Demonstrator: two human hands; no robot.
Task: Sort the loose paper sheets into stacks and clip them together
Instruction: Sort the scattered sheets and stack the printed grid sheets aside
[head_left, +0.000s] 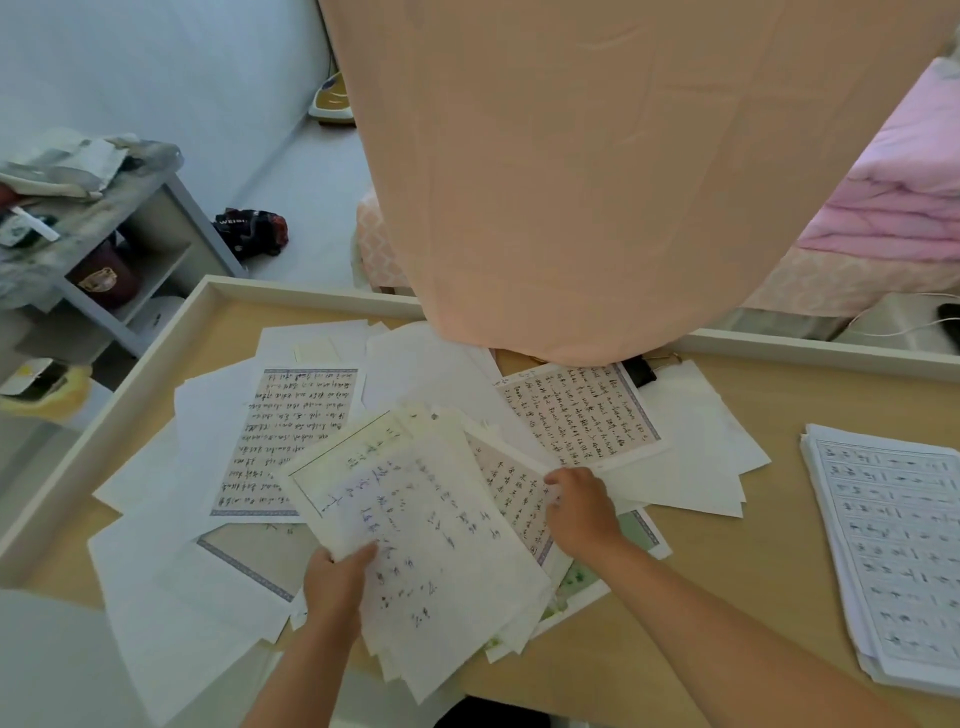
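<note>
Bundle of thin handwritten sheets (431, 545): cream and white, unevenly fanned, held at lower centre of the frame over the near edge of the table (779, 405). It was gripped at its left edge by the left hand (337, 582), thumb laid on top. A bordered sheet (511, 499) just to its right was pinched by the curled right hand (579, 512). Loose sheets (291, 441) were spread overlapping around it. A squared stack (893, 551) lay at right, well apart. A black binder clip (641, 370) was partly covered by a peach curtain (571, 156) that hung over the far papers.

sheets (447, 561): thin matt paper | table (727, 545): smooth wood | curtain (597, 182): cloth
</note>
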